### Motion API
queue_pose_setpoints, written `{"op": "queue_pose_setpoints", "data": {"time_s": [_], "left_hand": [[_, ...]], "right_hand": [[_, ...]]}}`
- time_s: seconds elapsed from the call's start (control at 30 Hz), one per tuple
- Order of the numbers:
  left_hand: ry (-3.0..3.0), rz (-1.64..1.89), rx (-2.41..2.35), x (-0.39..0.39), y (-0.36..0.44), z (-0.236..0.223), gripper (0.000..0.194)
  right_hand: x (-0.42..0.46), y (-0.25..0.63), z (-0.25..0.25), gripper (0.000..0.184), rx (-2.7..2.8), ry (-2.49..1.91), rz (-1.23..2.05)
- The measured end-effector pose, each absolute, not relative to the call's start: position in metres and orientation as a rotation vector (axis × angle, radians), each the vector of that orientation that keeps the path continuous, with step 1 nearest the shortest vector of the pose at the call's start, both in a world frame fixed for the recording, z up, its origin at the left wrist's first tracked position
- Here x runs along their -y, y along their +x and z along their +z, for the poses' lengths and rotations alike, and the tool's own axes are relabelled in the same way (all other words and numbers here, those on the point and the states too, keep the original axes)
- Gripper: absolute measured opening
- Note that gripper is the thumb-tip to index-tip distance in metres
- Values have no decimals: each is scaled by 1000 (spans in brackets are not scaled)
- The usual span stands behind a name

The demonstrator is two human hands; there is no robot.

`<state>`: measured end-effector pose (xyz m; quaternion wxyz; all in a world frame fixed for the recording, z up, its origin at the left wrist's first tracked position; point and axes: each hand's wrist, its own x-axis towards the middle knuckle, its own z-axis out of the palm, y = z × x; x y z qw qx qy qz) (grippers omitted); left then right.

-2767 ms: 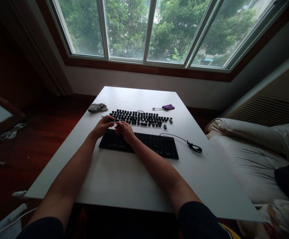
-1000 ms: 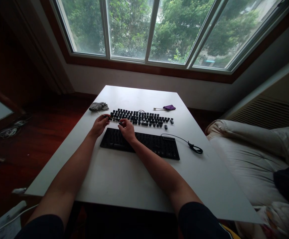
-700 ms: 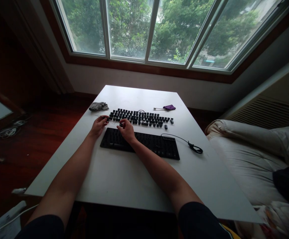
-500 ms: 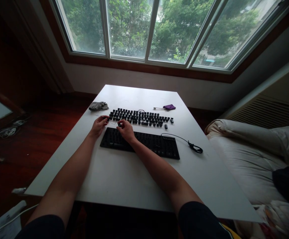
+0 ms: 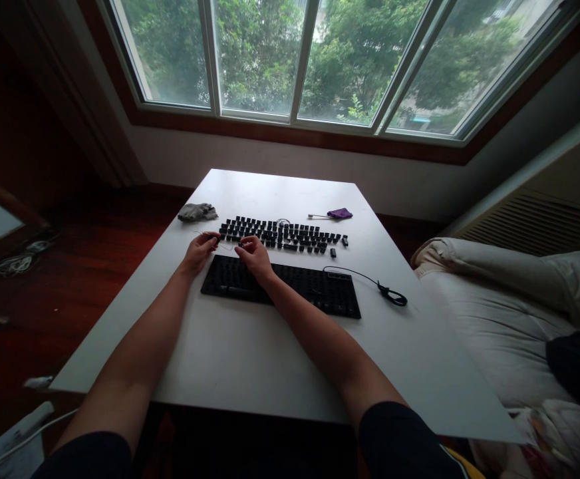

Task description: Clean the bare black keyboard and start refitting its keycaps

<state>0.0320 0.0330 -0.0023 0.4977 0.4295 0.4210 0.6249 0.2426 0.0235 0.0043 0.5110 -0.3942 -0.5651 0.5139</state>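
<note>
My left hand (image 5: 201, 251) is closed, pinching a thin wire keycap puller (image 5: 213, 237) with a small dark handle. Its fine wires stick out past the fingers. Just to the right, my right hand (image 5: 255, 256) has its fingertips pressed together on a small black keycap (image 5: 243, 245), partly hidden by the fingers. That hand hovers over the upper left edge of a black keyboard (image 5: 294, 286), whose keys look stripped. Behind both hands, rows of loose black keycaps (image 5: 270, 233) are laid out on the table.
The keyboard's bundled cable (image 5: 392, 297) lies to the right on the white table (image 5: 270, 359). A crumpled grey cloth (image 5: 197, 212) rests at the back left. At the back right are a purple cloth (image 5: 340, 213) and a thin brush-like stick (image 5: 318, 217). Two keycaps sit apart at the right.
My right hand has turned slightly and shifted a little to the right, its fingers still together. My left hand stays almost where it was.
</note>
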Motion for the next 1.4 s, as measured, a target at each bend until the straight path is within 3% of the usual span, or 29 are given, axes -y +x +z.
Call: {"op": "queue_pose_setpoints", "data": {"time_s": [0.23,0.4,0.73,1.4], "left_hand": [[787,1595,-914,-39,18,-5,32],[723,1669,-915,-48,10,-10,29],[677,1725,-929,-54,2,-12,27],[728,1680,-908,-56,3,-10,29]], "right_hand": [[-17,245,18,27,1571,-1067,978],[-20,235,28,33,1689,-1087,876],[-57,209,30,23,2082,-1236,517],[-85,180,10,24,2272,-1430,462]]}}
